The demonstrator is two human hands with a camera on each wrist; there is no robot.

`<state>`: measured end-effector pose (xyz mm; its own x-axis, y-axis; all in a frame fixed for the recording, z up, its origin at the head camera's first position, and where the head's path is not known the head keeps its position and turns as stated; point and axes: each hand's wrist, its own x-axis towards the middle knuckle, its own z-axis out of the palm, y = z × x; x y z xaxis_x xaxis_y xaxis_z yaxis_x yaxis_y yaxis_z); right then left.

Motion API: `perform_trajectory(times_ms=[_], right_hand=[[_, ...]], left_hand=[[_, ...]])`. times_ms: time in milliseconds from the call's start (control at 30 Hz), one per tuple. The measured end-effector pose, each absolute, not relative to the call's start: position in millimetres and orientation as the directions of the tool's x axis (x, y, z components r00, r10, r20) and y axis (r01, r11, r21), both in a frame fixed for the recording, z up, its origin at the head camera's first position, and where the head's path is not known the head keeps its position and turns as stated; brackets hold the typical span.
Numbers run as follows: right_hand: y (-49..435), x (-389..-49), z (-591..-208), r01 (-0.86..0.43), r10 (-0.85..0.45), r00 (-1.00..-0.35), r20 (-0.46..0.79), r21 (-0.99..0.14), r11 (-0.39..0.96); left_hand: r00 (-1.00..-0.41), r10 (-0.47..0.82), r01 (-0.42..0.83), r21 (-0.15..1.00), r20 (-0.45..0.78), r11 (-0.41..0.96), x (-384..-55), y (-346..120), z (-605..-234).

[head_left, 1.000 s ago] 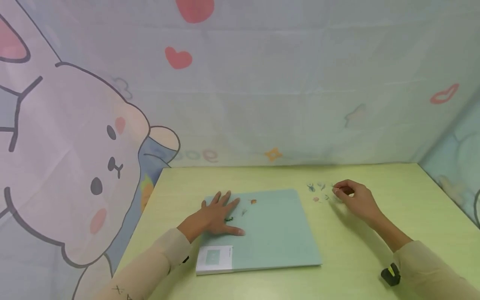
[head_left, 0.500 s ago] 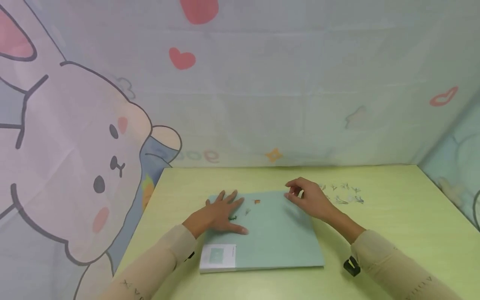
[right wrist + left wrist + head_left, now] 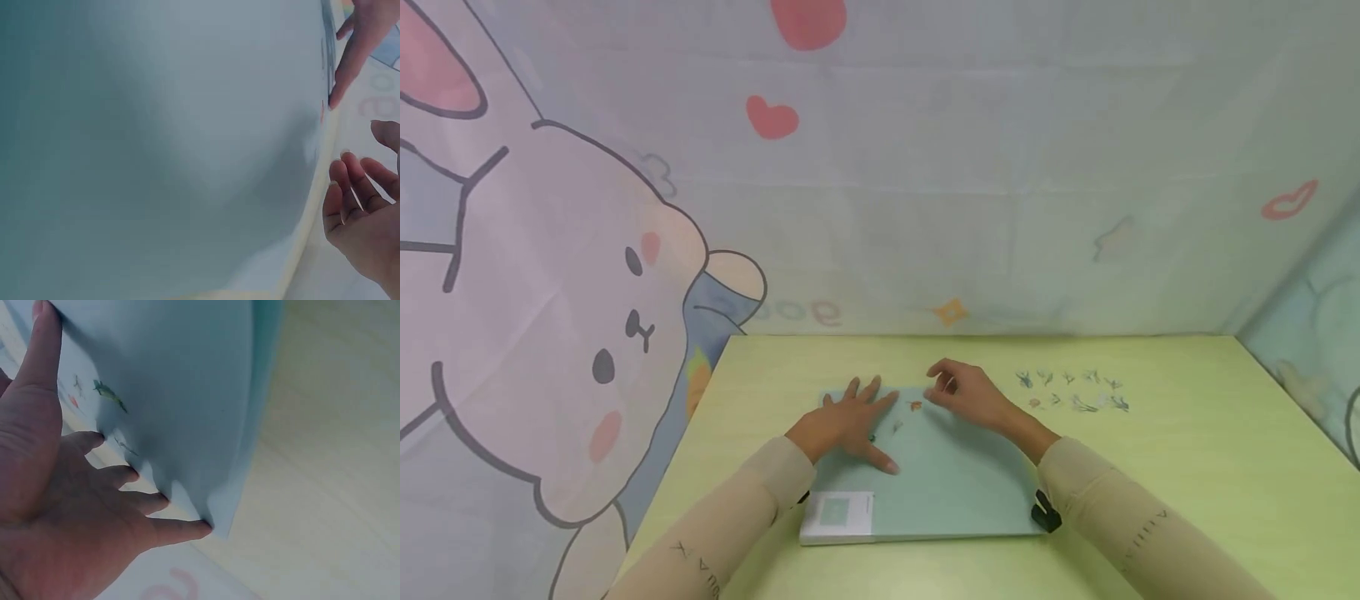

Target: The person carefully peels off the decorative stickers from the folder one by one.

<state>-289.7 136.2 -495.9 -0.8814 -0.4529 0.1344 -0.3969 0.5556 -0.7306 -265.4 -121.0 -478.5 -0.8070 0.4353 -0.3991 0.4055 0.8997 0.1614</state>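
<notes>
A flat pale green book (image 3: 955, 492) with a white label at its near left corner lies on the table. My left hand (image 3: 852, 427) rests on its left part, fingers spread; the left wrist view shows several fingertips at the book's edge. Beside that hand are small flower-like pieces: an orange one (image 3: 915, 406), a pale one (image 3: 897, 426) and a green one (image 3: 110, 395). My right hand (image 3: 970, 396) hovers over the book's far part, just right of the orange piece. Its fingers are loosely bent, and a gap shows between thumb and fingertips (image 3: 344, 161).
Several more small flower-like pieces (image 3: 1068, 377) lie in two rows on the yellow-green table (image 3: 1187, 467), right of the book. A printed cloth (image 3: 887, 208) with a rabbit and hearts hangs behind the table.
My right hand has moved left from the rows of pieces to over the book, and its thumb and index finger stand further apart. My left hand keeps its place on the book.
</notes>
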Motion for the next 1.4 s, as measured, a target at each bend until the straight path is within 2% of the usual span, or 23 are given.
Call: perform_trajectory(times_ms=[300, 467, 733, 1400], right_hand=[[131.5, -294.2, -506.4, -0.448, -0.531, -0.844, 0.075, -0.644, 0.621], [126.1, -291.5, -505.7, -0.5, -0.545, -0.829, 0.124, -0.601, 0.623], [117.5, -291.0, -505.3, -0.548, -0.552, -0.822, 0.137, -0.453, 0.704], [114.3, -288.1, -505.5, -0.525, -0.531, -0.838, 0.128, -0.456, 0.718]], left_hand=[[-0.79, 0.433, 0.384, 0.2, -0.434, 0.901, -266.2, -111.0, -474.6], [-0.823, 0.411, 0.374, 0.172, -0.392, 0.912, -263.6, -109.2, -479.6], [-0.866, 0.383, 0.367, 0.113, -0.322, 0.923, -254.1, -100.4, -489.1], [-0.872, 0.376, 0.356, 0.124, -0.313, 0.926, -248.2, -101.6, -494.6]])
